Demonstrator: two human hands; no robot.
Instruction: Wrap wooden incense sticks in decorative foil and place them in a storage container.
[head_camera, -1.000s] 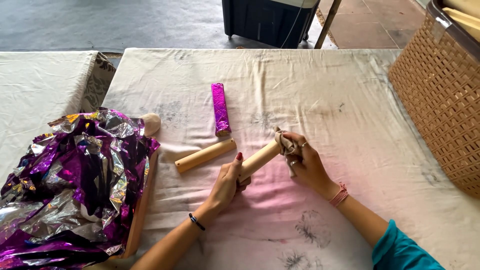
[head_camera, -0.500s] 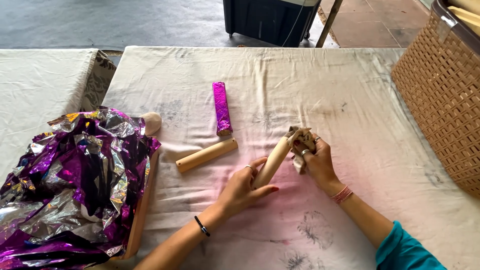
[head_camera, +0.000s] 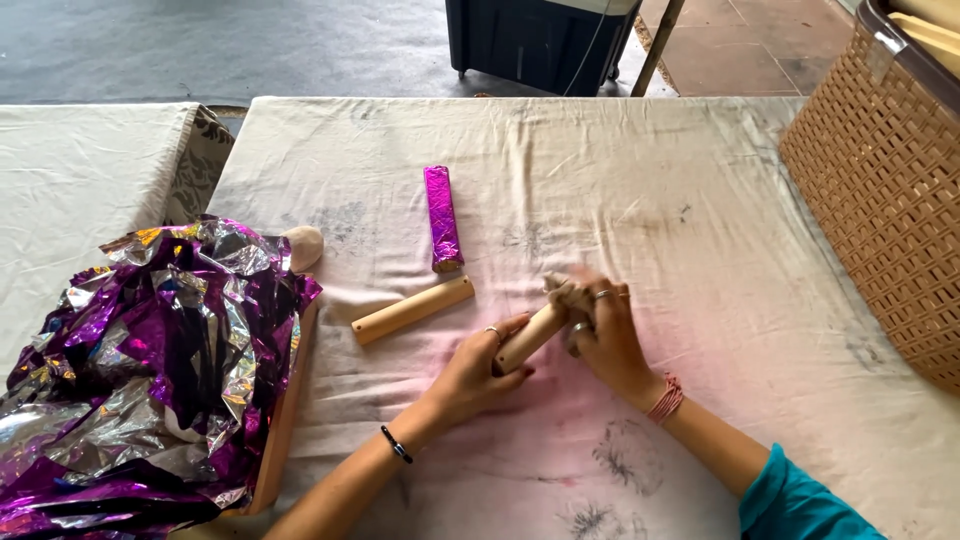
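- Head view: the left hand (head_camera: 470, 372) closes around the lower end of a short wooden stick (head_camera: 528, 338) that lies tilted just above the stained cloth-covered table (head_camera: 700, 200).
- The right hand (head_camera: 605, 335) grips the upper end of the same stick, pressing a crumpled beige scrap (head_camera: 562, 292) against its tip; what the scrap is made of is hard to tell from here, possibly cloth or paper.
- A second wooden stick (head_camera: 412, 310) lies bare on the cloth, just left of the hands.
- A stick wrapped in purple foil (head_camera: 441, 217) lies beyond it, near the table's middle.
- A heap of purple and silver foil (head_camera: 150, 360) sits at the left edge.
- A woven brown basket (head_camera: 880, 190) stands at the right.
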